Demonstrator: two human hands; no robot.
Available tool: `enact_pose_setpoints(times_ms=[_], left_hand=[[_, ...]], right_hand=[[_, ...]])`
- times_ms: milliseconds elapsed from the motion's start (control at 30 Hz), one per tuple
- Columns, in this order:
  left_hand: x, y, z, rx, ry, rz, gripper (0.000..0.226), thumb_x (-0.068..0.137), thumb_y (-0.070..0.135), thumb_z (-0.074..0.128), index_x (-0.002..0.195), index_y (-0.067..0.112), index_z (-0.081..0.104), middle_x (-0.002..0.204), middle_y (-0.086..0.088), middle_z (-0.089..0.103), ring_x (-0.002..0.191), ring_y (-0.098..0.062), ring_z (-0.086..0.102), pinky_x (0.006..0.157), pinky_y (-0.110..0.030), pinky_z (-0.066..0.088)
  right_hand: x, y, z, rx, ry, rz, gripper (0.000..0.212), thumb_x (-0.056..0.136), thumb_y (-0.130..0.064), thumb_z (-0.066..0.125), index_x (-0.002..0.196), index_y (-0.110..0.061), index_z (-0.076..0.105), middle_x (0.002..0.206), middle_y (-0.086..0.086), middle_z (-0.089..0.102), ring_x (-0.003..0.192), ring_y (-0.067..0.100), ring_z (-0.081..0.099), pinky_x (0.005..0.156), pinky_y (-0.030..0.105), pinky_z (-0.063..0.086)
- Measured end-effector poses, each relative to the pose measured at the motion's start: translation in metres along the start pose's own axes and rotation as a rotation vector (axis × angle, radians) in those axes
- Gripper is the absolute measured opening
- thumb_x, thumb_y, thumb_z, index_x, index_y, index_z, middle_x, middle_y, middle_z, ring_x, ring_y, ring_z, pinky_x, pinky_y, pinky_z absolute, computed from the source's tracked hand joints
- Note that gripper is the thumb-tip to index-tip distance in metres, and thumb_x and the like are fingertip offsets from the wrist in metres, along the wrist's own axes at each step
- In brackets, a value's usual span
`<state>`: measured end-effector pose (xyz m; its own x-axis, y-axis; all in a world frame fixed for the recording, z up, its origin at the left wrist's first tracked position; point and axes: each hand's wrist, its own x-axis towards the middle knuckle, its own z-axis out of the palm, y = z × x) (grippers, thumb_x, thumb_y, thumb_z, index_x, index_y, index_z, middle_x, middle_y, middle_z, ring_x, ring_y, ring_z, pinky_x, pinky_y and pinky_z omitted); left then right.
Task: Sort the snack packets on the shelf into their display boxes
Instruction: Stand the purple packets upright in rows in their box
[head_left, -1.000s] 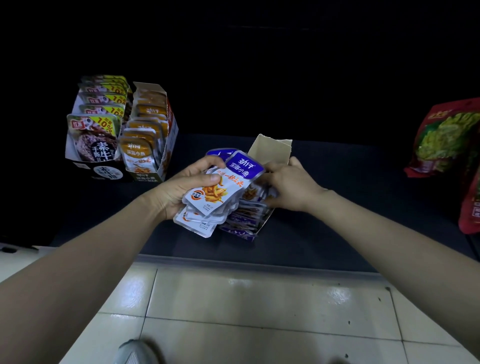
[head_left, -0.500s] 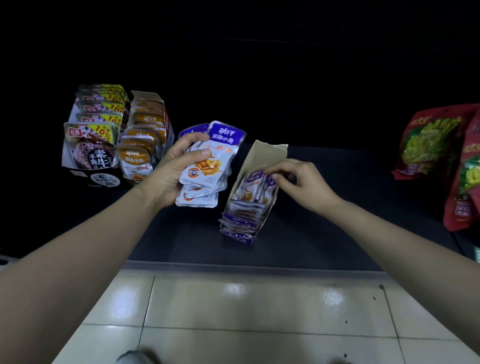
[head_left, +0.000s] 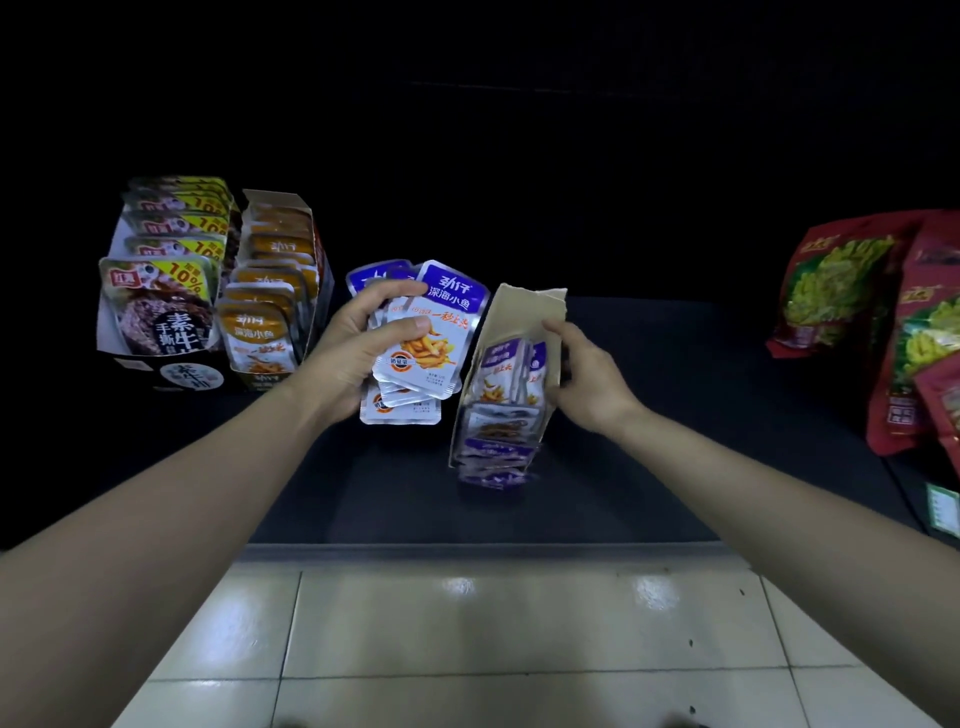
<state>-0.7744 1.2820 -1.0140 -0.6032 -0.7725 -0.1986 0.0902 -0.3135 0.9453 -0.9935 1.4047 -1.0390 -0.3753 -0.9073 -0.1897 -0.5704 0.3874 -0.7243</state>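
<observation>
My left hand (head_left: 345, 358) grips a fanned stack of purple-and-silver fish snack packets (head_left: 434, 343), held above the dark shelf (head_left: 675, 415) at centre. Just to their right stands a narrow cardboard display box (head_left: 506, 322) with several matching purple packets (head_left: 501, 431) inside. My right hand (head_left: 587, 374) is at the box's right side, with its fingers curled around the box wall and the upright packets; the fingertips are hidden behind the box.
At the shelf's left stand two filled display boxes: orange fish packets (head_left: 260, 332) and dark beef-style packets (head_left: 161, 312). Large red snack bags (head_left: 852, 291) lean at the right. The shelf's front lip (head_left: 467, 551) borders a pale tiled floor (head_left: 467, 639).
My left hand has lifted the packet stack up and to the left, away from the box. My right hand has shifted from the packets in the box to its right side.
</observation>
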Motion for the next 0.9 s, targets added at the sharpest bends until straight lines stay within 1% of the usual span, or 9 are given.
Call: enact_pose_setpoints(times_ms=[133,200,333,400,467,567,667,733,900], left_hand=[[0.003,-0.002,-0.003,-0.017,0.003,-0.019,0.038,0.073,0.013,0.071,0.109,0.024,0.064,0.112,-0.005,0.069,0.093,-0.022,0.072,0.065,-0.032,0.059],[0.004,-0.004,-0.006,-0.012,0.013,-0.021,0.038,0.073,0.014,0.072,0.109,0.025,0.065,0.114,-0.006,0.068,0.095,-0.022,0.072,0.065,-0.032,0.059],[0.007,-0.006,-0.009,-0.007,0.027,0.002,0.037,0.072,0.015,0.072,0.107,0.026,0.065,0.113,-0.004,0.068,0.095,-0.021,0.071,0.064,-0.031,0.058],[0.009,-0.005,-0.009,-0.007,0.027,0.02,0.036,0.074,0.013,0.072,0.107,0.025,0.065,0.111,-0.002,0.069,0.096,-0.021,0.071,0.064,-0.031,0.058],[0.01,-0.005,-0.008,-0.012,0.027,0.033,0.034,0.078,0.009,0.071,0.108,0.023,0.064,0.111,-0.002,0.069,0.096,-0.021,0.071,0.064,-0.031,0.058],[0.012,-0.006,-0.007,-0.007,0.02,0.039,0.033,0.082,0.006,0.07,0.111,0.02,0.063,0.112,-0.004,0.069,0.095,-0.02,0.071,0.065,-0.03,0.058],[0.013,-0.008,-0.004,-0.012,0.001,0.03,0.038,0.074,0.013,0.074,0.11,0.021,0.065,0.114,-0.009,0.068,0.098,-0.024,0.071,0.068,-0.032,0.058],[0.013,-0.01,-0.002,-0.014,-0.023,0.01,0.039,0.072,0.015,0.074,0.109,0.022,0.065,0.113,-0.008,0.069,0.098,-0.025,0.071,0.068,-0.033,0.059],[0.015,-0.014,0.002,-0.003,-0.039,-0.016,0.039,0.071,0.015,0.075,0.108,0.023,0.067,0.11,-0.005,0.07,0.096,-0.024,0.072,0.066,-0.033,0.059]], right_hand=[[0.024,-0.003,-0.013,0.123,-0.114,-0.028,0.054,0.089,0.011,0.054,0.135,-0.017,0.053,0.12,-0.001,0.06,0.117,0.015,0.058,0.078,0.016,0.052],[0.033,-0.007,-0.017,0.091,-0.135,-0.032,0.047,0.09,0.009,0.054,0.131,-0.016,0.058,0.122,-0.002,0.06,0.116,0.013,0.057,0.082,0.016,0.05],[0.033,-0.033,-0.016,0.066,0.106,-0.123,0.022,0.095,-0.009,0.058,0.114,-0.011,0.067,0.108,-0.002,0.065,0.097,0.007,0.058,0.073,0.004,0.044],[0.025,-0.049,-0.012,0.005,0.155,-0.156,0.016,0.092,-0.014,0.061,0.104,-0.01,0.07,0.102,0.001,0.069,0.089,0.009,0.06,0.076,0.014,0.049],[0.014,-0.058,-0.004,-0.213,0.026,-0.097,0.022,0.089,-0.023,0.063,0.108,-0.013,0.068,0.107,0.004,0.069,0.096,0.017,0.063,0.087,0.03,0.05],[-0.002,-0.056,0.007,-0.554,-0.158,0.007,0.045,0.09,-0.03,0.06,0.132,-0.019,0.053,0.133,0.005,0.052,0.123,0.025,0.047,0.101,0.039,0.032],[-0.01,-0.052,0.004,-0.573,-0.262,0.046,0.06,0.087,-0.027,0.06,0.143,-0.02,0.039,0.146,0.004,0.038,0.134,0.025,0.031,0.104,0.039,0.023],[-0.009,-0.052,0.002,-0.577,-0.311,0.097,0.066,0.086,-0.027,0.061,0.145,-0.017,0.032,0.146,0.007,0.037,0.135,0.027,0.031,0.105,0.039,0.023],[0.005,-0.059,0.006,-0.422,-0.329,0.213,0.046,0.082,-0.029,0.067,0.122,-0.015,0.049,0.126,0.008,0.052,0.126,0.03,0.04,0.102,0.036,0.028]])
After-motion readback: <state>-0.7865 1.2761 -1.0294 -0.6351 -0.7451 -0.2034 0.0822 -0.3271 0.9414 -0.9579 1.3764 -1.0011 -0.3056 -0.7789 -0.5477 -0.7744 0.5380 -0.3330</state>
